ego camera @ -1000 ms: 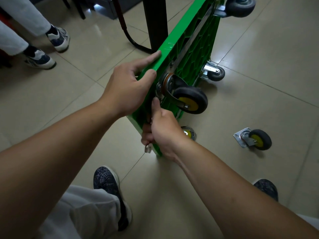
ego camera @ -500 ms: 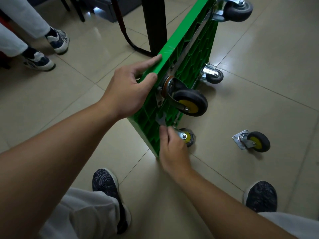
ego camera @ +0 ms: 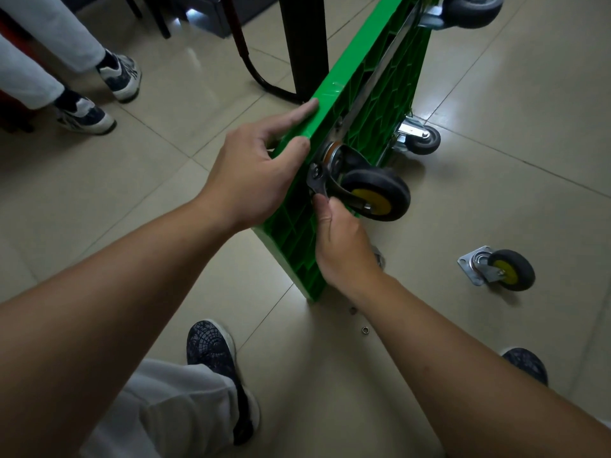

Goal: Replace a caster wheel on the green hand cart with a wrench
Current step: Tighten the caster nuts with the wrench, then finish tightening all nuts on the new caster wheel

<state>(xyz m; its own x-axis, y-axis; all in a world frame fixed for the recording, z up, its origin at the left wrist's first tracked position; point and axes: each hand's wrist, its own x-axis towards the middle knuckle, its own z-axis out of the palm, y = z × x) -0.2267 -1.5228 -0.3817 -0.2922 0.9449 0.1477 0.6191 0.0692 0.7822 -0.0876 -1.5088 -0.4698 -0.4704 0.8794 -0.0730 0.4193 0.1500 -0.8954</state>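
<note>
The green hand cart [ego camera: 373,104] stands on its edge on the tiled floor, and the left hand [ego camera: 251,173] grips its upper rim, thumb on the ribbed underside. The right hand [ego camera: 344,246] pinches a wrench [ego camera: 317,180] set against the mounting plate of the yellow-hubbed caster wheel [ego camera: 377,196]. A loose caster [ego camera: 502,269] lies well apart on the floor to the right, and a small nut [ego camera: 365,330] lies near the cart's bottom corner.

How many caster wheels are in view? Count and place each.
4: large grey wheel on the cart, top far corner; small grey wheel, lower far corner; yellow-hubbed wheel, top near corner; loose caster on the floor. Another may hide behind the right hand.
</note>
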